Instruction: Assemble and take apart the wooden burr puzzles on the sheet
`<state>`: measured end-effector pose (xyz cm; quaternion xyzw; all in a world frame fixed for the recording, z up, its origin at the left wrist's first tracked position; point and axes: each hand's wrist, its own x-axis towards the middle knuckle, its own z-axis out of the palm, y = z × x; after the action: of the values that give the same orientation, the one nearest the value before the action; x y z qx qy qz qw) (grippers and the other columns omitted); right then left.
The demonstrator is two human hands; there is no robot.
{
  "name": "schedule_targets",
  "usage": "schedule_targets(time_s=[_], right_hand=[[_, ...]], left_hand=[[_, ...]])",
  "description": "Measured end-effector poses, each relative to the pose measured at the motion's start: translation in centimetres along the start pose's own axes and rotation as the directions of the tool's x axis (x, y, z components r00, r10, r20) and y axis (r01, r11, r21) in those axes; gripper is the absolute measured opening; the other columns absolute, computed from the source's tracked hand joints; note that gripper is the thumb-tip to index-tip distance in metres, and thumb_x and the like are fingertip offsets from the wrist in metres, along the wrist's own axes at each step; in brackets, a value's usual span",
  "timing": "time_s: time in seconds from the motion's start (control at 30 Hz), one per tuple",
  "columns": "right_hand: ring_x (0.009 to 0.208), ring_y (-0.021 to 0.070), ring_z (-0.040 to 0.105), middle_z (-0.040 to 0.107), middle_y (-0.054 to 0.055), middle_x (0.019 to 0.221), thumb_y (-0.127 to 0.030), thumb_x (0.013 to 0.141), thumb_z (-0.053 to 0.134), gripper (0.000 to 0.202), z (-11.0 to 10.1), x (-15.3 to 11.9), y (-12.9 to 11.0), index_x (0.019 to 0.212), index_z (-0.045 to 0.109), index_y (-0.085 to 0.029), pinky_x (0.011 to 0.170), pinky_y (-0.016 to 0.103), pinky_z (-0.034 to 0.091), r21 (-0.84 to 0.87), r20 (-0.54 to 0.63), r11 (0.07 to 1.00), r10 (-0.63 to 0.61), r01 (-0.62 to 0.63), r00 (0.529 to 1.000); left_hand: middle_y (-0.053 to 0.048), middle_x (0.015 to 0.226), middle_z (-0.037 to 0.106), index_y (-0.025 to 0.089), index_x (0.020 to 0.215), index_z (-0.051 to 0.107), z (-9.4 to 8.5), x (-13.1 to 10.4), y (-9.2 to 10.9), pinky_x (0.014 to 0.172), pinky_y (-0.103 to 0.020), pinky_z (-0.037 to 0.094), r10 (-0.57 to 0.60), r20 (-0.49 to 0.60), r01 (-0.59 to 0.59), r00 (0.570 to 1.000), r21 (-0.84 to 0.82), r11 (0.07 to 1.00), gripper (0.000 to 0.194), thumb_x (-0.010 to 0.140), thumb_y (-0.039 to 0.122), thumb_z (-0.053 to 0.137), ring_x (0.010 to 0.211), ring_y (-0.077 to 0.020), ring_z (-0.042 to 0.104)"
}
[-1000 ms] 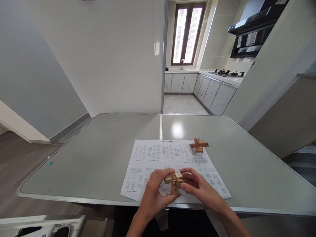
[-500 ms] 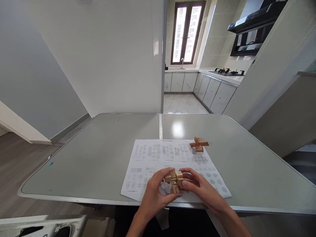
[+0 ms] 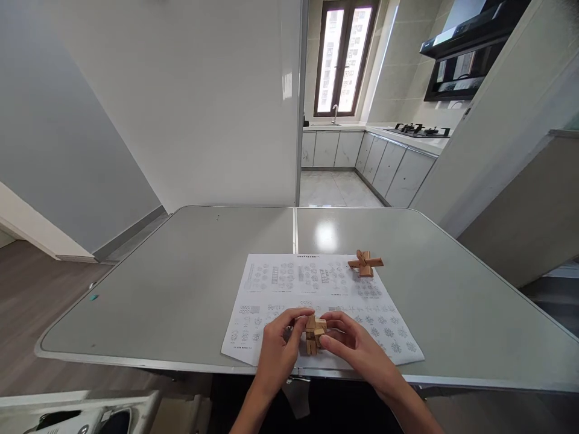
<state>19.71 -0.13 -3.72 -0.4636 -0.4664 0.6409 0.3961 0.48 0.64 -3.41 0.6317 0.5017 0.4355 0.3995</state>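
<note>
"Light wooden block puzzle point(image 3: 313, 335), that's what is in the hands? Take the clock from there, twelve pointing straight away from the wearer."

"Yes, above the near part of the printed sheet point(image 3: 271, 289). The left hand point(image 3: 279, 348) pinches it from nine o'clock with thumb and fingertips; the right hand point(image 3: 357, 346) grasps it from three, thumb against the near side."

"Is it touching the paper?"

"I can't tell. The fingers also cover its sides, so how the blocks lock together is hard to make out."

"Any containers?"

"A white open one point(image 3: 76, 396) at eight o'clock, below the table point(image 3: 181, 289), cut off by the bottom of the view. Inside are a pale object point(image 3: 72, 423) and dark things, too partial to name."

"And farther out?"

"The sheet lies flat, its small diagrams and lettering unreadable, the hands hiding part of it. At nine to ten o'clock, a tiny teal bit point(image 3: 93, 297) sits near the table's edge. Between one and two, a darker wooden cross-shaped piece point(image 3: 366, 264) overlaps the sheet's far corner. Well beyond, a hob point(image 3: 418, 130) is toward one, and a window point(image 3: 346, 60) at twelve, its top cut off."
</note>
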Motion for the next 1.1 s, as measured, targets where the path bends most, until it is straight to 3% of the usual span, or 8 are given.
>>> schedule_targets(time_s=[0.13,0.2,0.27,0.37,0.43,0.63,0.87,1.1], right_hand=[[0.11,0.0302,0.07,0.076,0.006,0.108,-0.064,0.073,0.082,0.055,0.66,0.04,0.06,0.107,0.067,-0.024,0.103,0.045,0.053,0.069,-0.046,0.997,0.037,-0.034,0.998],[0.109,0.0307,0.07,0.077,0.006,0.105,-0.065,0.072,0.083,0.057,0.7,0.1,0.13,0.106,0.066,-0.023,0.103,0.046,0.053,0.132,-0.067,0.991,0.044,-0.035,0.997],[0.106,0.0303,0.071,0.077,0.007,0.103,-0.064,0.071,0.083,0.058,0.56,0.2,0.15,0.107,0.065,-0.022,0.101,0.046,0.054,0.195,-0.092,0.98,0.052,-0.033,0.994],[0.1,0.0301,0.073,0.078,0.007,0.1,-0.065,0.071,0.083,0.061,0.25,0.26,-0.04,0.109,0.063,-0.021,0.098,0.045,0.054,0.241,-0.098,0.969,0.079,-0.054,0.992],[0.097,0.0302,0.074,0.078,0.007,0.099,-0.065,0.072,0.082,0.062,0.11,0.19,-0.31,0.111,0.063,-0.022,0.098,0.046,0.053,0.197,-0.076,0.978,0.088,-0.071,0.993],[0.104,0.0306,0.072,0.079,0.005,0.103,-0.07,0.076,0.076,0.06,-0.02,-0.21,-0.79,0.113,0.061,-0.025,0.1,0.046,0.051,0.038,-0.028,0.996,0.086,-0.085,0.996],[0.106,0.0269,0.071,0.077,0.006,0.113,-0.069,0.092,0.06,0.054,-0.2,-0.69,-0.64,0.127,0.054,-0.028,0.1,0.044,0.052,-0.062,0.018,0.996,-0.067,0.068,0.998],[0.104,0.0275,0.072,0.076,0.006,0.108,-0.064,0.098,0.055,0.041,-0.27,-0.37,-0.59,0.11,0.058,-0.026,0.094,0.041,0.056,-0.079,0.069,0.987,-0.132,0.138,0.989]], left_hand=[[-0.004,0.114,0.079,0.027,0.115,0.077,0.1,-0.06,-0.14,0.089,-0.034,0.058,0.026,-0.002,-0.026,1.0,0.038,0.999,0.029,0.104,0.04,0.053,0.103,-0.0238,0.073],[-0.004,0.119,0.077,0.028,0.119,0.074,0.03,-0.15,-0.06,0.094,-0.035,0.057,0.045,0.03,-0.046,0.999,0.051,0.998,0.029,0.105,0.039,0.051,0.108,-0.0236,0.072],[-0.004,0.129,0.073,0.03,0.128,0.068,-0.06,-0.24,0.03,0.102,-0.039,0.054,0.07,0.081,-0.075,0.994,0.062,0.995,0.03,0.1,0.037,0.06,0.116,-0.025,0.068],[-0.004,0.141,0.065,0.034,0.14,0.058,-0.1,-0.32,0.05,0.11,-0.044,0.049,0.101,0.152,-0.115,0.983,0.087,0.99,0.064,0.082,0.032,0.083,0.126,-0.0286,0.062],[-0.004,0.141,0.065,0.035,0.141,0.056,-0.07,-0.31,-0.04,0.111,-0.047,0.047,0.118,0.179,-0.138,0.977,0.099,0.986,0.073,0.076,0.03,0.089,0.127,-0.0294,0.06],[-0.004,0.135,0.067,0.038,0.139,0.058,0.04,-0.3,-0.16,0.106,-0.047,0.051,0.12,0.193,-0.137,0.974,0.077,0.988,0.071,0.076,0.034,0.09,0.122,-0.0287,0.063],[-0.006,0.137,0.067,0.035,0.137,0.06,-0.09,-0.26,0.17,0.106,-0.046,0.05,0.063,0.145,-0.066,0.987,0.016,0.998,0.065,0.078,0.036,0.088,0.122,-0.0292,0.064],[-0.004,0.135,0.068,0.038,0.138,0.059,-0.32,-0.27,0.22,0.104,-0.047,0.051,0.083,0.168,-0.091,0.982,0.035,0.995,0.069,0.076,0.038,0.09,0.117,-0.0282,0.065]])
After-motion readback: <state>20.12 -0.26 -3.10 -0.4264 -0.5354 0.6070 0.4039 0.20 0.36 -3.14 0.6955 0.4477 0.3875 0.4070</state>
